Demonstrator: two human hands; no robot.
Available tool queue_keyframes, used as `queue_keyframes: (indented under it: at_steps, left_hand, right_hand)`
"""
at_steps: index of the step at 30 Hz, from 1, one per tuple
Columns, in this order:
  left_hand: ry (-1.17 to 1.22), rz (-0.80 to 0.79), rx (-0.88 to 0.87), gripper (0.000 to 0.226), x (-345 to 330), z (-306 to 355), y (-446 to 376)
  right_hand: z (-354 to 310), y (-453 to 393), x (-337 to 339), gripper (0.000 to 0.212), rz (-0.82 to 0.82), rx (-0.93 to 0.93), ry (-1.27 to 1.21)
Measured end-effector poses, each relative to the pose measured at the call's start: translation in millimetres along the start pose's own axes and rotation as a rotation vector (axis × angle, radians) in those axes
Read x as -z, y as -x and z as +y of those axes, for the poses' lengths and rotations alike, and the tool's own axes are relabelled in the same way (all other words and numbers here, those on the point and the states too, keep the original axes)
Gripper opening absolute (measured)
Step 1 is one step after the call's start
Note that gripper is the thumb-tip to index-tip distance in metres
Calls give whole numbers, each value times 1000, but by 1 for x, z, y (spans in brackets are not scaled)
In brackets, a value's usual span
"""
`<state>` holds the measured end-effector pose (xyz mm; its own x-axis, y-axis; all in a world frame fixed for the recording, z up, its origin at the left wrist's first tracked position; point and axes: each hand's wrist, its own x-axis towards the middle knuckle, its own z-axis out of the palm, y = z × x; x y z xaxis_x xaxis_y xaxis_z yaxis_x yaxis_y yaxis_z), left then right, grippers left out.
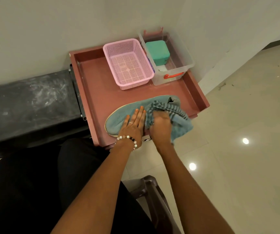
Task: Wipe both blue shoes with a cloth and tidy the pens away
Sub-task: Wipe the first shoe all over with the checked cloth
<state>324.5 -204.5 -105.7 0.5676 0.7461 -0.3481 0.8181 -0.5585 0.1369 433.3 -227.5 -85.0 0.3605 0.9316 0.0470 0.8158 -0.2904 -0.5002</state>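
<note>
left hand [134, 123] flat on shoe [119, 118] | right hand [161, 125] grips cloth [179, 122]

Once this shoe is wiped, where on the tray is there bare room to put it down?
Bare tray floor lies left of the pink basket, running down to the shoe. A thinner strip separates basket and shoe. The back right is crowded by the basket and clear box; the left hand and right hand with the cloth fill the front.

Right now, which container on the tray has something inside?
The clear plastic bin, back right, holds a teal box; the pink mesh basket beside it looks empty.
</note>
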Motion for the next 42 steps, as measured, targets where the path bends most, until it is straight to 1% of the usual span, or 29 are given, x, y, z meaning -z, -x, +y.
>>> queue_keyframes:
  at_steps: [1,3,6,9,10,12,14,15,16,17,18,19,20,21,22,25,26,27,28,29,31,32,34,35,36,38,40,41,42]
  left_hand:
    - [-8,-8,-3,87,0,0,0]
    - [-4,-7,-10,89,-1,-2,-1]
    - [7,8,-8,87,-1,-1,-1]
    - [1,10,4,88,-1,0,-1]
    - [-14,2,9,89,-2,0,-2]
    - [-40,-29,0,88,-3,-2,-3]
    - [-37,-37,-10,89,-4,-3,-3]
    - [-32,-34,-12,88,-3,-3,-2]
    - [-25,-26,-12,87,-2,-2,-1]
    - [-17,-19,-9,86,-1,-2,-1]
    - [-9,-14,-6,85,0,-1,-1]
    - [-7,-7,-4,84,0,0,0]
    - [-8,-2,-2,84,1,0,0]
    - [-6,-4,-1,85,1,0,0]
    - [-2,-10,1,86,0,0,-1]
    - [-47,-43,-7,87,0,-2,-3]
    - [-52,-56,-13,86,0,-2,-3]
    - [-46,-57,-14,87,0,-2,-3]
    - [-36,-48,-11,87,0,-2,-3]
    - [-22,-34,-8,87,1,-1,-2]
    - [-3,-19,-6,86,3,1,-1]
    - [-1,-17,-10,85,4,1,0]
    - [6,-8,-15,85,3,1,0]
    - [8,-2,-14,87,3,0,0]
    - [6,2,-14,89,2,0,0]
    - [8,10,-15,93,0,-1,0]
    - [14,23,-14,92,0,-1,0]
    - [16,23,-17,91,0,-1,0]
    - [23,19,-18,92,1,0,0]
  right_hand:
    - [0,4,4,28,-44,78,-9]
    - [22,1,19,32,-52,223,19]
    - [50,-12,33,29,22,153,173]
    - [20,-6,10,27,0,-93,23]
    - [6,-2,4,27,-35,-112,-32]
    - [-4,8,-2,31,-77,9,-92]
    - [15,10,5,38,-67,230,-69]
    - [32,6,11,46,-53,303,-8]
    - [48,1,18,55,-47,319,80]
    - [60,-3,26,59,-41,276,151]
    - [66,-5,31,57,-21,213,185]
    - [64,-7,32,48,26,144,189]
    - [50,-6,30,37,56,57,168]
    - [35,-2,23,33,42,-32,128]
    - [22,3,16,37,12,-76,66]
    - [13,16,11,52,-98,92,-162]
    - [18,15,20,55,-144,104,-270]
    - [23,13,33,55,-177,16,-438]
    - [26,11,48,51,-157,-163,-629]
    - [32,10,59,46,-68,-378,-791]
    - [42,9,81,36,219,-799,-1026]
    - [47,10,91,34,387,-926,-1094]
    - [58,10,101,33,659,-1037,-1105]
    - [59,9,99,31,715,-1023,-1079]
    - [55,6,96,28,705,-971,-1028]
    - [45,0,76,27,544,-814,-843]
    - [35,-4,46,52,182,-535,-499]
    - [33,-6,29,63,47,-408,-297]
    - [32,-8,13,69,-27,-328,-105]
